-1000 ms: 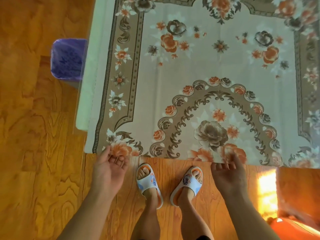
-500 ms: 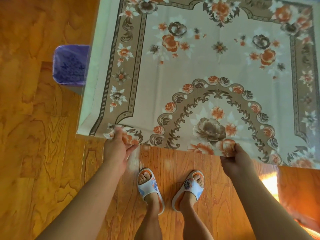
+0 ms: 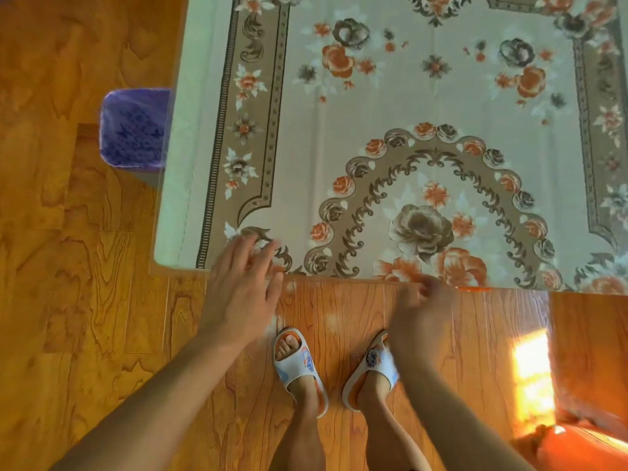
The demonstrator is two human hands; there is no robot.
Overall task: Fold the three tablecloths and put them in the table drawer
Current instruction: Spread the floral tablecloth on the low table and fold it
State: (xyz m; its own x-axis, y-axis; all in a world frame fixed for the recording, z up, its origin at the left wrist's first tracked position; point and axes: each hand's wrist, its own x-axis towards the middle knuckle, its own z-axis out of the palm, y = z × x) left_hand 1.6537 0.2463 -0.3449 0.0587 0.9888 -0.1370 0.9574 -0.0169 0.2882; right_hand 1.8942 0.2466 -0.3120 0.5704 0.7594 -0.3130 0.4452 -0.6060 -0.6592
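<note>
Left hand (image 3: 243,294) spread flat at the cloth (image 3: 424,130)'s near edge; right hand (image 3: 419,321) blurred, grip unclear. Pinch both near corners evenly before lifting.

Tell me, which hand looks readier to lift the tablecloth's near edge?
Probably the left hand: its spread fingers already lie over the tablecloth at the near corner. The right hand is blurred, just short of the edge, and its grip cannot be told.

Home interior, likely living or dining room: wood-plank floor (image 3: 85,300), floral tablecloth (image 3: 407,130) spread over a table, purple-lined waste bin (image 3: 134,130) beside it, person in house slippers (image 3: 299,365).
</note>
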